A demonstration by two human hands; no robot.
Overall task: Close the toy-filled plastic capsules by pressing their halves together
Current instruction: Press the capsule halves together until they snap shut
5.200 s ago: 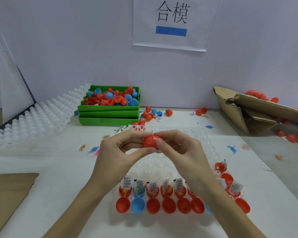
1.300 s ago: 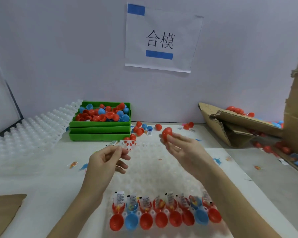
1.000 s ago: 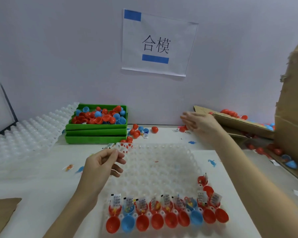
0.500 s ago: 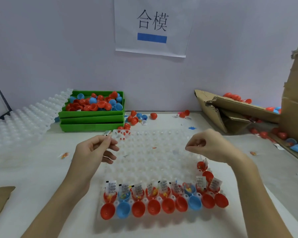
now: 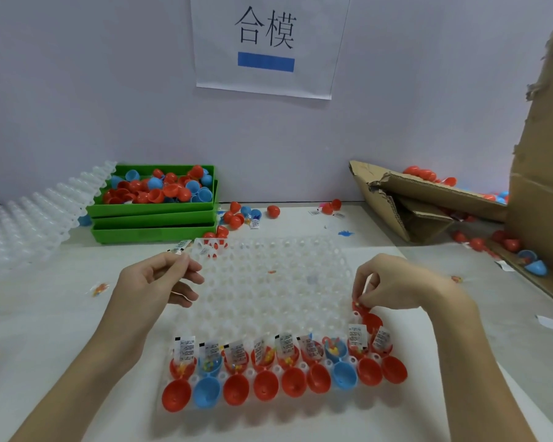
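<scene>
A clear dimpled tray [image 5: 268,282] lies on the white table in front of me. Its second-nearest row holds several red and blue capsule halves filled with toys and paper slips [image 5: 237,358]. Empty matching halves [image 5: 235,389] fill the nearest row. More red halves [image 5: 372,320] sit up the right column. My right hand [image 5: 396,285] is curled over that column, and its fingertips pinch a filled red capsule half [image 5: 359,307]. My left hand [image 5: 157,282] hovers over the tray's left edge, fingers loosely curled, holding nothing that I can see.
Stacked green bins [image 5: 154,215] with loose red and blue halves stand at the back left, beside a stack of clear trays [image 5: 29,224]. A torn cardboard box [image 5: 428,199] with closed capsules lies at the back right, and tall cardboard [image 5: 543,186] rises at the right edge. Loose capsules [image 5: 272,211] lie near the wall.
My right hand carried a closed red capsule to the cardboard box, let it go, then came back down to the tray's right column. My left hand stayed hovering.
</scene>
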